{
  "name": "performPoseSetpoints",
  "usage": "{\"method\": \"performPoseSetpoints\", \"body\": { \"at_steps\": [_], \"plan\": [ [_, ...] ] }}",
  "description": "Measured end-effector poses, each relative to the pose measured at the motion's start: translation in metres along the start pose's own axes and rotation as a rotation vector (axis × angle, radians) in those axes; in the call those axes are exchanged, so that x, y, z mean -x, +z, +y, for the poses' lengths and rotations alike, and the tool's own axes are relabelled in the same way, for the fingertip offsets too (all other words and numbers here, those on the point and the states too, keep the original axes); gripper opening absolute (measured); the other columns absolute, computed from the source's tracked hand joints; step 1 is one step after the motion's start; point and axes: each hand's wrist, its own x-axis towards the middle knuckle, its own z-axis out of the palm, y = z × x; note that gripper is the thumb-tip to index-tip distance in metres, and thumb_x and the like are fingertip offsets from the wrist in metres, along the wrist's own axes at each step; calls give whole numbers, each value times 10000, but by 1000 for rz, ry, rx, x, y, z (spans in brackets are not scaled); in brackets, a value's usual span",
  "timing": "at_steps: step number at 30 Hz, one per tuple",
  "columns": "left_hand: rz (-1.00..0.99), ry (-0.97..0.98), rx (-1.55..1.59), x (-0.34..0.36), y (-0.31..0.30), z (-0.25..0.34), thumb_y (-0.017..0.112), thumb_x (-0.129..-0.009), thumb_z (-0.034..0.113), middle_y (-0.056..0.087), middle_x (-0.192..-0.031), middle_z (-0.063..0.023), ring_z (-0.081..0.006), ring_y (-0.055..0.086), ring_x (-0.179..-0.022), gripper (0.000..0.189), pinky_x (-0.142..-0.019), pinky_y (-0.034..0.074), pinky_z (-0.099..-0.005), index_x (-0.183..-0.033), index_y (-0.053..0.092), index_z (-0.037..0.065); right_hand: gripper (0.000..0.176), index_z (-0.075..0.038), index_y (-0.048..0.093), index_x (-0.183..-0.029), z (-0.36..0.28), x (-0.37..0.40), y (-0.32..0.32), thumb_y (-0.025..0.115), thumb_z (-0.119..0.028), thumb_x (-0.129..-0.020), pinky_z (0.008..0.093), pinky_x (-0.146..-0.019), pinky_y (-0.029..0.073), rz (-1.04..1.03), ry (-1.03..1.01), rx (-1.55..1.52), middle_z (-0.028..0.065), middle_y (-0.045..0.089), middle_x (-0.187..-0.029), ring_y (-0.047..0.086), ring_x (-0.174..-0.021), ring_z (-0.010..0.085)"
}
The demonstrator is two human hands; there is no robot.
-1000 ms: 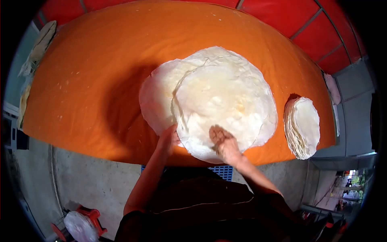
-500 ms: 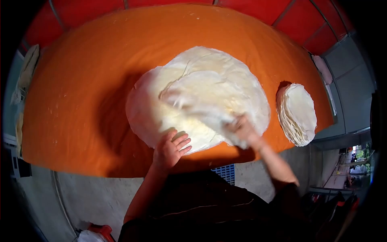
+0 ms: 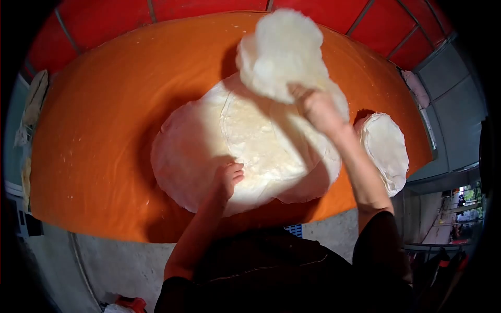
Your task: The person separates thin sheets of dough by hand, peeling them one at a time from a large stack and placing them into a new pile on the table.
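My right hand [image 3: 321, 110] is closed on the near edge of a thin round dough sheet [image 3: 284, 55]. That sheet is lifted over the far side of the pile, slightly blurred and floppy. Below it, several overlapping thin dough sheets [image 3: 248, 135] lie spread out, dusted pale. Over the near left part of these sheets is my left hand [image 3: 230, 178], its fingers curled in. Whether the left fingers pinch a sheet's edge is hidden.
An orange cloth [image 3: 99, 141] covers the large table. On its right side stands a stack of round dough sheets [image 3: 386, 148], partly behind my right forearm. Red tiles [image 3: 209, 6] line the far edge. A blue plastic grate [image 3: 295, 230] shows on the floor.
My right hand has swung up and away from the near right side, raising a dough sheet toward the far edge. My left hand has gone from spread fingers to curled ones, moving slightly right.
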Motion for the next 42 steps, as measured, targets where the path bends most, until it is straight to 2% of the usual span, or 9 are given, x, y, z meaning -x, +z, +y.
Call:
{"method": "performPoseSetpoints", "body": {
  "at_steps": [8, 13, 21, 24, 26, 30, 33, 39, 42],
  "plan": [
    [108, 617, -538, -12, 54, 12, 626, -713, 55, 571, -783, -70, -150, 551, -760, 243, -675, 457, -278, -924, 527, -13, 212, -18, 634, -914, 77, 31, 53, 529, 11, -732, 266, -583, 445, -219, 464, -683, 66, 579, -1109, 508, -606, 106],
    [13, -161, 237, -67, 134, -15, 601, -680, -18, 526, -702, -50, -169, 514, -676, 127, -686, 458, -304, -753, 533, 61, 169, 31, 629, -934, 91, 0, -1, 576, -37, -790, 240, -671, 436, -291, 705, -664, 57, 610, -762, 531, -732, 89],
    [-36, -237, 206, -76, 160, -14, 624, -738, 80, 539, -702, -70, -169, 546, -638, 101, -657, 495, -259, -794, 575, 11, 164, 11, 634, -886, 109, 8, 19, 603, -105, -775, 275, -610, 439, -184, 650, -720, 49, 593, -698, 522, -658, 119],
    [72, -69, -607, -86, 181, -13, 604, -780, 183, 561, -724, -129, -218, 574, -655, 220, -624, 491, -302, -825, 566, -29, 102, 16, 619, -754, 140, -16, -1, 592, -79, -726, 314, -490, 409, -132, 543, -559, 46, 528, -566, 481, -547, 121],
    [80, 515, -1163, -97, 199, -32, 542, -786, 233, 558, -953, -241, -343, 571, -843, 292, -729, 455, -411, -936, 560, -17, 80, 46, 571, -660, 155, -40, -37, 541, -27, -667, 343, -430, 376, -49, 377, -428, 88, 419, -459, 428, -472, 108],
    [-346, 476, -1588, -82, 247, -47, 454, -829, 388, 77, -1399, -259, -409, 22, -1305, 580, -1062, 43, -478, -1287, 353, 46, 68, 53, 546, -692, 105, -51, -82, 512, 10, -651, 388, -497, 410, 161, 13, -59, 229, 460, -530, 476, -502, 357],
    [-330, 801, -1710, -77, 228, -69, 493, -809, 420, 148, -1399, -235, -356, 46, -1320, 641, -1060, -50, -443, -1308, 319, 57, 189, 32, 565, -810, 53, -13, -47, 525, -85, -667, 411, -565, 477, 30, 39, -46, 211, 568, -711, 581, -652, 335],
    [-702, 734, -1527, -35, 147, -78, 631, -712, 241, 412, -1247, -170, -271, 373, -1180, 612, -970, 298, -418, -1229, 391, 19, 420, 41, 526, -1068, -5, 96, 114, 533, -11, -651, 348, -662, 514, -255, 29, -130, 150, 580, -978, 570, -911, 268],
    [-404, 1085, -999, -12, 82, -91, 570, -767, 213, 368, -1273, -232, -362, 339, -1192, 522, -1000, 260, -432, -1225, 402, 29, 322, 15, 577, -991, -5, 98, 122, 563, -17, -672, 386, -643, 509, -251, 132, -292, 161, 579, -1013, 572, -901, 260]
  ]
}}
